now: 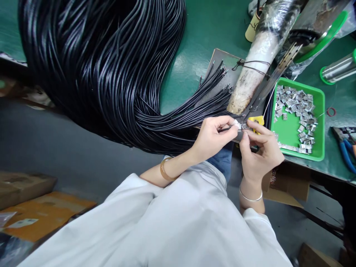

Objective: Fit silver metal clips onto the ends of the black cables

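Just left of the green tray (322,122), your left hand (210,135) pinches a black cable (223,129). Your right hand (263,148) bends its fingers near the cable's end; I can't tell if they grip anything. This one looks unfinished. Lots seems left: many metal bits (299,102) sit in the tray, and a big cable pile (111,74), cut off on top, lies far left of it. Your fingers hide the cable's tip.
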Motion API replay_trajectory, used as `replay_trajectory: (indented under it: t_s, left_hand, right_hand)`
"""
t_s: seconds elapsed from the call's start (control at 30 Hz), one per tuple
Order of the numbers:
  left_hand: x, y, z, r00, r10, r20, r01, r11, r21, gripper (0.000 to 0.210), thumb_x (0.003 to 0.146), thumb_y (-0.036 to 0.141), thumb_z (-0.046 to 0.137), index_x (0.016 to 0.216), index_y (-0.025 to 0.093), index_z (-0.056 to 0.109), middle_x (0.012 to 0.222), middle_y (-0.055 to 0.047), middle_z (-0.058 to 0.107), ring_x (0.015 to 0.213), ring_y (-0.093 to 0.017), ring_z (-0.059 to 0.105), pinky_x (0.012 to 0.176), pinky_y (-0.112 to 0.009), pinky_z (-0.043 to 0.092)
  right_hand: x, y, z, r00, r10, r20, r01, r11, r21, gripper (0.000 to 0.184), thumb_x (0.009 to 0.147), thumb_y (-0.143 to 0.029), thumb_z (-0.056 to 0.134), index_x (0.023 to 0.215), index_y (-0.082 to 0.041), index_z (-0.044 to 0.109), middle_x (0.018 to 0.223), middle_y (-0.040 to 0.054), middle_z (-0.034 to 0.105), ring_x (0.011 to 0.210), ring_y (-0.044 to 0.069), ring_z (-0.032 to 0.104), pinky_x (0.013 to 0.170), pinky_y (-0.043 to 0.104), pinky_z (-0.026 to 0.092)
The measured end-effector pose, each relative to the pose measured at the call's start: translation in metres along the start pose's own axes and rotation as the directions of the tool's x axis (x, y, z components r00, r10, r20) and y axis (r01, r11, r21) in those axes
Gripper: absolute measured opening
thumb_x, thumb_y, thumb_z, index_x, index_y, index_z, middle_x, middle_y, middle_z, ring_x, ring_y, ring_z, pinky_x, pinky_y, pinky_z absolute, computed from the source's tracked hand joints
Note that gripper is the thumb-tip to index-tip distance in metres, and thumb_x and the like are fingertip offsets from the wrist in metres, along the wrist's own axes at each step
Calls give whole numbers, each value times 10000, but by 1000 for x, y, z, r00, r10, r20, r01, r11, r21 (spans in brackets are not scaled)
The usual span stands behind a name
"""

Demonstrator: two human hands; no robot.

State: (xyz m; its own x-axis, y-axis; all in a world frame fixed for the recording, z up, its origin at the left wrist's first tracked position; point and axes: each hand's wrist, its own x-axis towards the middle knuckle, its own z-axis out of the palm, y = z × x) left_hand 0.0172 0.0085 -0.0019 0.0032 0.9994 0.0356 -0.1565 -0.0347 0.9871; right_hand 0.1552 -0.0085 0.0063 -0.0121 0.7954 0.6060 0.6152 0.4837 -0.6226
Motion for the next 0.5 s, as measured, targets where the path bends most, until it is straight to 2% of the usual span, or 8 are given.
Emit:
replay_trajectory:
  t_s: [0.23,0.4,0.5]
  left_hand:
    - [1,5,0,999,34,-22,-32,996,78,177,884,281,622,814,133,687,615,22,543,549,-55,451,542,-186,376]
    - [0,8,-1,999,24,-23,-22,997,79,163,877,264,626,805,132,690,599,26,517,532,-49,415,505,-182,327]
    - [0,8,-2,1000,1,-13,0,997,81,173,875,269,622,791,131,682,600,25,506,532,-50,401,498,-186,308]
  right_hand:
    - [9,-5,-1,999,-36,-3,35,999,-28,121,831,-112,688,905,-205,661,1089,45,759,963,190,748,655,277,616]
    - [13,-9,-4,995,-95,37,97,994,-49,158,820,-79,686,906,-211,674,1050,35,763,1040,212,739,771,315,637]
    - [11,-8,-6,992,-118,44,120,991,-52,164,807,-73,690,893,-206,648,1090,41,758,1010,205,748,793,317,642]
